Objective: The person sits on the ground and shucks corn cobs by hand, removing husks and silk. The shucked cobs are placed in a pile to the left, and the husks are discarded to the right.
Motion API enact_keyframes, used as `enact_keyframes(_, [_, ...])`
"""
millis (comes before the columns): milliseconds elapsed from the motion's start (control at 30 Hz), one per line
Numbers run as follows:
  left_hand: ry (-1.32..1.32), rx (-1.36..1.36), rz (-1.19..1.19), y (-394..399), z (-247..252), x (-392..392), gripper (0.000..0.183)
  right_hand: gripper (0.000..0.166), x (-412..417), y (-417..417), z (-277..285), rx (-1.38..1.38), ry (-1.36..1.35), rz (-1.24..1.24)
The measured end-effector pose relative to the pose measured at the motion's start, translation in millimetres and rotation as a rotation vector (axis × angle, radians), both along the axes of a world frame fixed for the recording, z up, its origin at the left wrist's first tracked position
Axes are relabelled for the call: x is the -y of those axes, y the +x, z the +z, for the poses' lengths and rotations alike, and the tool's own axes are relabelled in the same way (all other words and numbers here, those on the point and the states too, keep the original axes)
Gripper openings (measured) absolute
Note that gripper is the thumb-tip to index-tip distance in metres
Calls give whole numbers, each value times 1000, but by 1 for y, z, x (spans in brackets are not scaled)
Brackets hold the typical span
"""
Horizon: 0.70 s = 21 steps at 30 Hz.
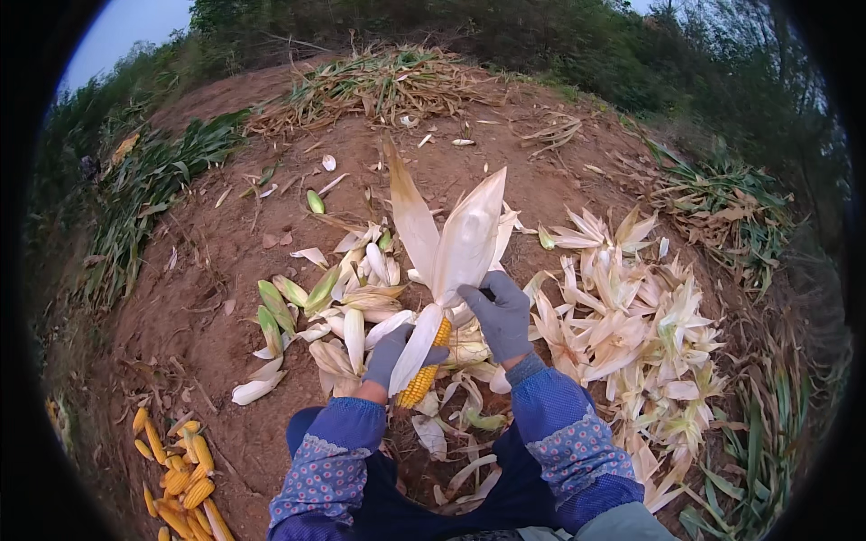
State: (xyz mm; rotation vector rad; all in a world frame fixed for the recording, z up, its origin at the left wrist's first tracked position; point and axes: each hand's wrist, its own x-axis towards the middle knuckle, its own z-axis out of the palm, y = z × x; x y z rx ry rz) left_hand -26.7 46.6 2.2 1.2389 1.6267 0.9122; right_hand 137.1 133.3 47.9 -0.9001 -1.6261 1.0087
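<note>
A yellow corn cob (421, 387) lies in my gloved left hand (399, 355), its lower part bare. Pale dry husk leaves (467, 237) spread upward from its far end, and one leaf (416, 348) hangs down across the cob. At the base of those leaves, my gloved right hand (499, 312) pinches the husk between thumb and fingers. Beneath both hands is a heap of corn ears in their husks (355, 338), some partly hidden by the hands. Both hands wear grey gloves.
Several husked cobs (186, 480) are piled at the lower left. To the right spreads a large heap of stripped husks (622, 324). Cut green stalks (155, 179) lie at the left, and more stalks (399, 84) are heaped at the back on the reddish soil (223, 270).
</note>
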Motion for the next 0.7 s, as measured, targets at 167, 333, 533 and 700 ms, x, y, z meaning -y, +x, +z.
enact_keyframes(167, [123, 145, -16, -2, -15, -2, 57, 25, 8, -4, -1, -23, 123, 176])
enact_keyframes(333, [55, -273, -41, 3, -3, 3, 61, 33, 5, -5, -9, 46, -89, 214])
enact_keyframes(533, [66, 35, -146, 13, 13, 6, 56, 26, 5, -8, -8, 425, 469, -8])
enact_keyframes(700, [126, -233, -276, 10, 12, 4, 50, 28, 9, -18, -9, 350, 442, 256])
